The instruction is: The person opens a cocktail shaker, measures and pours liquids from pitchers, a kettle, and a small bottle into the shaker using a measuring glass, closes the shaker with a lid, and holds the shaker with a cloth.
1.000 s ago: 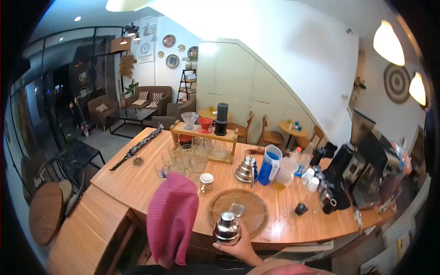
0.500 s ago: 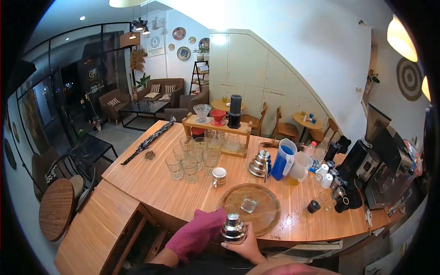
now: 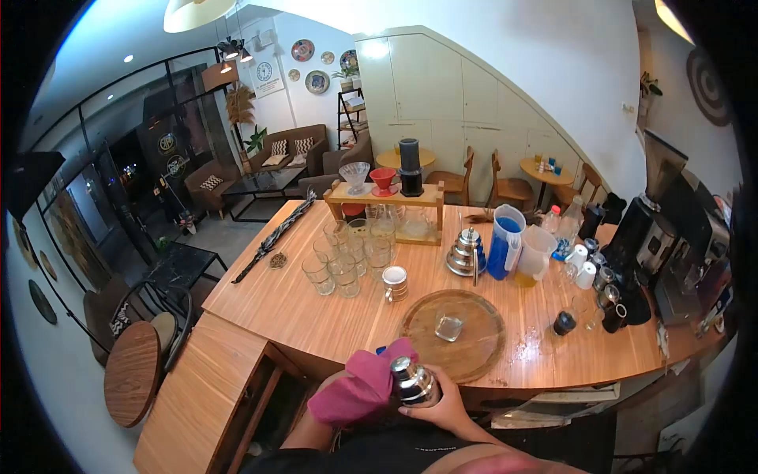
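Note:
In front of my body, my right hand (image 3: 444, 404) grips a shiny metal cocktail shaker (image 3: 414, 382), its capped top tilted to the left. My left hand (image 3: 314, 433) is wrapped in a magenta cloth (image 3: 354, 395) that hides its fingers; the cloth bunches against the shaker's left side. Just beyond, a round wooden tray (image 3: 488, 347) lies on the counter and carries a small clear square glass dish (image 3: 448, 328).
Several clear glasses (image 3: 344, 278) and a white-topped cup (image 3: 395, 284) stand left of the tray. Behind it are a metal kettle (image 3: 466, 254), a blue-filled pitcher (image 3: 502, 249) and a paler pitcher (image 3: 535, 257). A wooden dripper stand (image 3: 426, 234) is farther back.
The shaker has gone from upright to tilted left, and the cloth has shifted beside it. My view has turned, so the counter sits differently in the picture.

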{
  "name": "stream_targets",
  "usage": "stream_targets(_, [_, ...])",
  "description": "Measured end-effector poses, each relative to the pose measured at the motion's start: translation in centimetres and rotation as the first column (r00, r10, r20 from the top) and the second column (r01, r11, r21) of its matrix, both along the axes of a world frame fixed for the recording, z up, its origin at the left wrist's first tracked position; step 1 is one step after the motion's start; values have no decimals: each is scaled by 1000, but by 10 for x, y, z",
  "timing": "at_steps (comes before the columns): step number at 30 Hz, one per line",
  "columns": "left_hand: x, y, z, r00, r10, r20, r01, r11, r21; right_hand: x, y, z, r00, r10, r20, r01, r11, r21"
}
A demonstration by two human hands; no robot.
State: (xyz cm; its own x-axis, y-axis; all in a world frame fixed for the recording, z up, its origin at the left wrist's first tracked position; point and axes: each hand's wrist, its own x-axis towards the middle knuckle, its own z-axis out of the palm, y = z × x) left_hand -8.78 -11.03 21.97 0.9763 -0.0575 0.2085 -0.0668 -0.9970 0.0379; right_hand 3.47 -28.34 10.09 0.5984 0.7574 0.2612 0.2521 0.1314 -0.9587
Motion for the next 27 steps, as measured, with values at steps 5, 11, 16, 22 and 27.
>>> stream_targets(5, [3, -17, -53, 997, -63, -34, 48, 942, -331, -6, 1, -2, 995, 44, -92, -38, 997, 66])
stream_targets(11, [49, -41, -95, 991, -136, 12, 98, 641, -761, -11, -12, -25, 997, -11, -83, 8, 999, -33])
stream_targets(16, [48, -45, -138, 991, -105, 78, 103, 254, -962, -8, -48, -20, 979, 117, -165, -162, 942, -295])
stream_targets(22, [33, -36, -181, 983, 55, 178, 186, -265, -946, -11, -54, -30, 972, 136, -193, -192, 930, -314])
stream_targets(27, [54, -33, -156, 916, 296, 271, 396, -562, -726, -30, -34, -14, 864, 84, -496, -26, 992, 123])
